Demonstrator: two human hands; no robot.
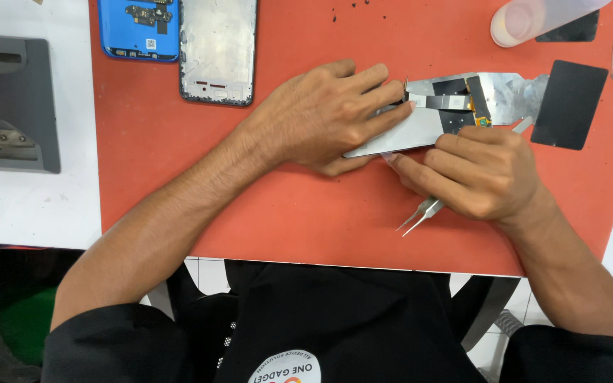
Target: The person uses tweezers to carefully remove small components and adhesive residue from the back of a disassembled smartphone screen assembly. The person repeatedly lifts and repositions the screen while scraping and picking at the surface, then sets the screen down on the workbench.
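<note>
One display panel (420,128), grey-silver, lies flat on the red mat (306,206), right of centre, w/ a dark flex strip (455,101) across its far end and foil backing spread to the right. Left hand (324,117) is pressed flat on the panel's left part, fingers together and stretched out, tips on the strip; not gripping anything, just holding it down. Right hand (480,170) sits at the panel's near edge, fingers curled tight round one pair of metal tweezers (420,215), whose tips point near-left out of the fist; index tip touches the panel edge.

Counts: 2 phone shells at far left-centre, i.e. one blue back cover (140,28) and one grey mid-frame (218,50), side by side, just apart. 2 black rectangular sheets far right: one (569,103) just beside the foil, one (576,30) partly under a clear plastic bottle (533,18). The bottle lies tilted; contents can't tell. One grey box-like machine (8,103) on the white table (33,206) at left, well apart from both hands.
</note>
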